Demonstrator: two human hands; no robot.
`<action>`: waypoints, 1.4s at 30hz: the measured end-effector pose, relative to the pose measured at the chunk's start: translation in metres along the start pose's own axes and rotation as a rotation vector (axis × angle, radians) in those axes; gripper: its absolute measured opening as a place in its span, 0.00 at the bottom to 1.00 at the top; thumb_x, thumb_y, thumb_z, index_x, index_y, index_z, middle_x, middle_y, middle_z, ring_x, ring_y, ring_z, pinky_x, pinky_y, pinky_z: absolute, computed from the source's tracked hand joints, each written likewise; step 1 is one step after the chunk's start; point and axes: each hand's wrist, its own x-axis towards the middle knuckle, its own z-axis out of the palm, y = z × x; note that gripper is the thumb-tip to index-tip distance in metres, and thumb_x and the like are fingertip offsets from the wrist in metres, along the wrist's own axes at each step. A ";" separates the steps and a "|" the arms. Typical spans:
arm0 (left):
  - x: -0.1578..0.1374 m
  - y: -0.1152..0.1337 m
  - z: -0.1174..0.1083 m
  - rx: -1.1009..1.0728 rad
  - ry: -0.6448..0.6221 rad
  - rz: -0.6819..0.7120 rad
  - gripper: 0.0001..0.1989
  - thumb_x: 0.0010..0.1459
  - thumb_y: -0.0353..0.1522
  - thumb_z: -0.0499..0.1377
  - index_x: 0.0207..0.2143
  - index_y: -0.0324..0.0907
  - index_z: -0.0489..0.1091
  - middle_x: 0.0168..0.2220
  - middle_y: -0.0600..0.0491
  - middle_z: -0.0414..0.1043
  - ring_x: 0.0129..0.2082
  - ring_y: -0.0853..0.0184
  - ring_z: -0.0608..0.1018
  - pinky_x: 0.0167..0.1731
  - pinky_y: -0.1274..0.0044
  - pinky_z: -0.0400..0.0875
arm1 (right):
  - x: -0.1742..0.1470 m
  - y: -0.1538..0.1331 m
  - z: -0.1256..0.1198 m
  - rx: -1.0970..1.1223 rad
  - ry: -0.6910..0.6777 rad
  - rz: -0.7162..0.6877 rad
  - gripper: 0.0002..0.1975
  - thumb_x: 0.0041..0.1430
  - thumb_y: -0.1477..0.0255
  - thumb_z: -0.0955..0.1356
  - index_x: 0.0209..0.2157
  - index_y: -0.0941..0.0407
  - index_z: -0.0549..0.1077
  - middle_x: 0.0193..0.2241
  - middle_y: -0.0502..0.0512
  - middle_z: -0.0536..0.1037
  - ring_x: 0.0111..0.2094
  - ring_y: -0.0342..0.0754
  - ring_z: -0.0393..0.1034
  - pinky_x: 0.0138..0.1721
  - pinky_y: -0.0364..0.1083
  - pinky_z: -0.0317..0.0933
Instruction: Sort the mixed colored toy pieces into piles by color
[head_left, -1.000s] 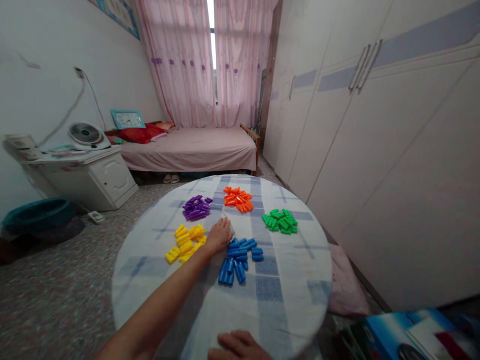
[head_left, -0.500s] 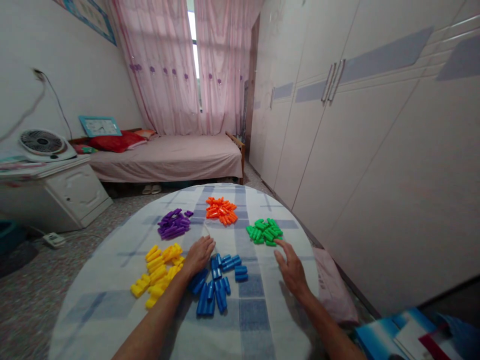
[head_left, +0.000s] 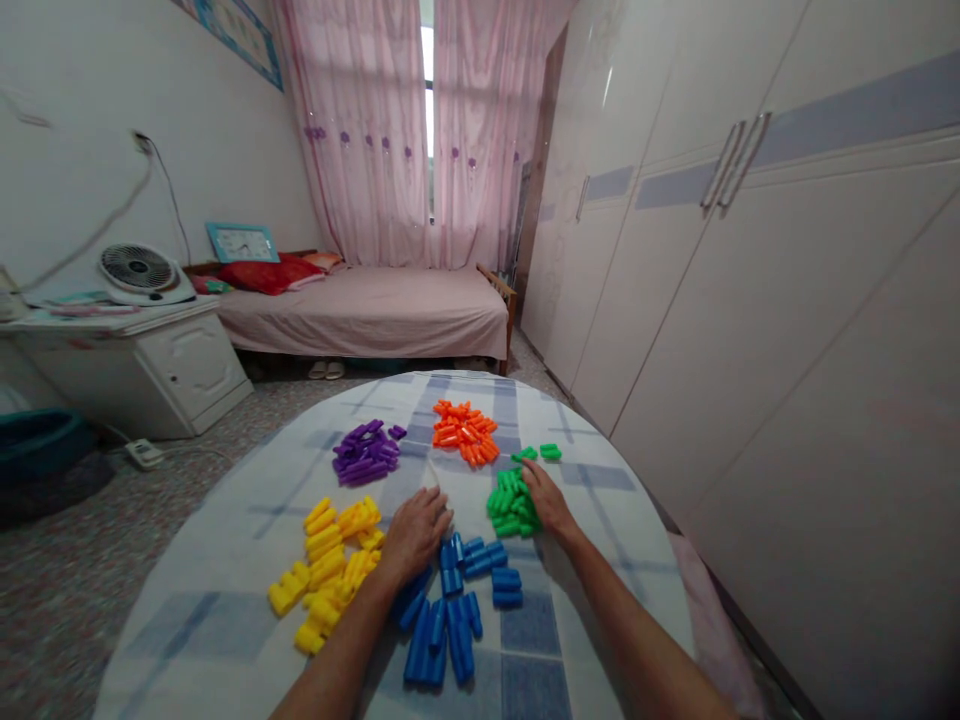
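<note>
My right hand [head_left: 547,496] touches the right side of a heap of green plastic pieces [head_left: 511,505], its fingers stretched out against them. Just beyond its fingertips, a few more green pieces [head_left: 550,452] lie apart from the heap. Palm down, my left hand [head_left: 418,532] rests on the table, fingers stretched out and holding nothing. Scattered blue tube-shaped pieces [head_left: 459,640] lie beside it on the right, some partly hidden by my left forearm. To its left are yellow pieces [head_left: 328,565], partly covered by that same arm.
Purple pieces [head_left: 365,455] and orange pieces [head_left: 465,432] form heaps farther back on the round table with a checked cloth [head_left: 217,560]. Beyond it stands a bed [head_left: 375,305]. A wardrobe [head_left: 675,330] lines the right side; a fan [head_left: 142,270] sits on a white cabinet at left.
My right hand has moved left, and the green heap has shifted left and nearer, with a few pieces left behind. My left hand stays by the blue pieces. The view has turned slightly left.
</note>
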 end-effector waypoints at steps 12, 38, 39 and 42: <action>0.023 -0.023 -0.018 0.267 -0.037 -0.097 0.16 0.59 0.25 0.45 0.45 0.38 0.67 0.50 0.43 0.67 0.51 0.61 0.69 0.48 0.71 0.65 | 0.071 0.060 -0.077 -0.682 0.032 0.241 0.20 0.60 0.66 0.59 0.49 0.61 0.70 0.50 0.68 0.69 0.51 0.60 0.63 0.47 0.56 0.59; 0.065 -0.027 -0.007 0.153 -0.058 -0.109 0.27 0.59 0.40 0.51 0.59 0.41 0.57 0.63 0.41 0.53 0.62 0.49 0.56 0.57 0.57 0.54 | 0.129 0.106 -0.052 -0.814 -0.223 -0.030 0.23 0.65 0.64 0.53 0.59 0.51 0.60 0.62 0.56 0.57 0.61 0.53 0.51 0.56 0.57 0.49; 0.066 -0.029 -0.004 0.153 -0.074 -0.112 0.28 0.59 0.41 0.50 0.60 0.42 0.57 0.63 0.41 0.52 0.62 0.49 0.56 0.57 0.56 0.54 | 0.132 0.108 -0.052 -0.796 -0.233 0.002 0.23 0.66 0.63 0.52 0.60 0.51 0.59 0.62 0.56 0.57 0.61 0.54 0.51 0.57 0.57 0.49; 0.068 -0.032 -0.006 0.158 -0.096 -0.101 0.28 0.58 0.43 0.51 0.60 0.43 0.57 0.64 0.42 0.51 0.63 0.49 0.56 0.56 0.54 0.53 | 0.140 0.106 -0.052 -0.733 -0.228 0.058 0.24 0.65 0.62 0.53 0.59 0.53 0.60 0.62 0.58 0.56 0.61 0.57 0.50 0.57 0.60 0.48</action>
